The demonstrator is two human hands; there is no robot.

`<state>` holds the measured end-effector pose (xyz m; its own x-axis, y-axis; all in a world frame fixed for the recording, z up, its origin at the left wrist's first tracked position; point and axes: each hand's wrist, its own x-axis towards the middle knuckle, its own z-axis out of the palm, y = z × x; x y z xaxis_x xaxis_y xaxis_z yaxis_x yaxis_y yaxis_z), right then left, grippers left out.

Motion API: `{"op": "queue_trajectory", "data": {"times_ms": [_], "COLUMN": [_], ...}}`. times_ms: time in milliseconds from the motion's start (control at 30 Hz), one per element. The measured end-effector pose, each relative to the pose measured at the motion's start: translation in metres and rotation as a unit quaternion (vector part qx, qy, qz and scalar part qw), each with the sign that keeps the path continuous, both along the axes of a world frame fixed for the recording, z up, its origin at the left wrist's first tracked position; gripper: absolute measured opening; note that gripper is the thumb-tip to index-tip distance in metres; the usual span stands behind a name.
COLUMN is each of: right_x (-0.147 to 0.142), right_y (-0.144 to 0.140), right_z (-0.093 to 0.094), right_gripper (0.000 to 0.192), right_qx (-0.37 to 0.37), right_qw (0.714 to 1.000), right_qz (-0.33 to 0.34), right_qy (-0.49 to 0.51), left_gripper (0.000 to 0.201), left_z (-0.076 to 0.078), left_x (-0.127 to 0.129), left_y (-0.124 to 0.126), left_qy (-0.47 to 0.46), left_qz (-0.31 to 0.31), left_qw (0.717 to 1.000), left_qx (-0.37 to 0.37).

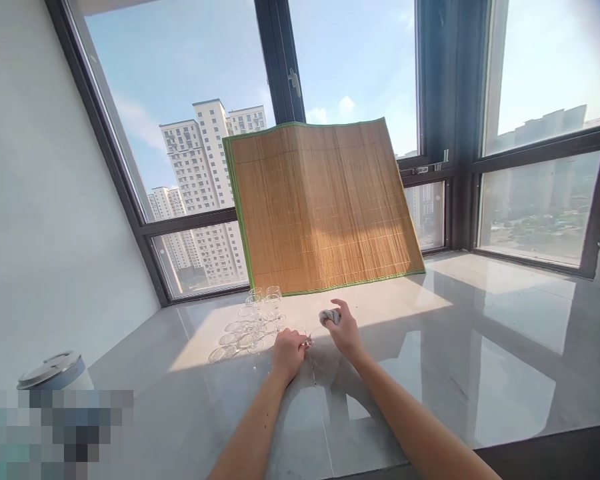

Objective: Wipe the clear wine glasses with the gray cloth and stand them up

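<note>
The left hand (287, 353) was closed on a small clear glass (307, 343), steadying it just above the tabletop (480, 373). The right hand (344, 330), just beside at two o'clock, clutched a bunched grey cloth (329, 315), seemingly for wiping. More glasses (253, 323) stood grouped at ten o'clock, before a bamboo mat (320, 207) propped against the window (180, 133).

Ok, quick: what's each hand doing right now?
Left hand: closed on a small clear glass.
Right hand: closed on a grey cloth.
</note>
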<state>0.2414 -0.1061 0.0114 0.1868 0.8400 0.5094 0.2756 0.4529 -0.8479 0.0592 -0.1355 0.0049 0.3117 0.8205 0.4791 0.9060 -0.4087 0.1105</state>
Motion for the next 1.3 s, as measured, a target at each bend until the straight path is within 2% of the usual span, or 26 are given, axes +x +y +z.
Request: {"op": "queue_trajectory", "data": {"times_ms": [233, 467, 667, 1067, 1300], "right_x": [0.002, 0.006, -0.001, -0.005, 0.004], "right_y": [0.009, 0.02, 0.03, 0.031, 0.019], "right_z": [-0.001, -0.001, -0.007, -0.002, -0.001], "right_gripper": [0.047, 0.047, 0.044, 0.046, 0.047], "right_qx": [0.005, -0.02, -0.038, -0.064, -0.057], "right_qw": [1.0, 0.999, 0.998, 0.992, 0.993], "right_qz": [-0.002, 0.004, 0.003, 0.04, 0.053], "right_qy": [-0.023, 0.046, 0.058, 0.105, 0.091], "left_gripper": [0.018, 0.016, 0.01, 0.009, 0.01], "left_z": [-0.001, -0.002, -0.004, -0.001, -0.001], "left_x": [0.001, 0.002, -0.002, 0.001, 0.004], "left_y": [0.012, 0.019, 0.018, 0.018, 0.013], "left_qy": [-0.018, -0.089, -0.157, -0.173, -0.171], "left_qz": [-0.002, -0.035, -0.018, 0.017, 0.008], "left_qw": [1.0, 0.995, 0.987, 0.984, 0.985], "left_qx": [-0.004, -0.017, -0.02, -0.033, -0.027]}}
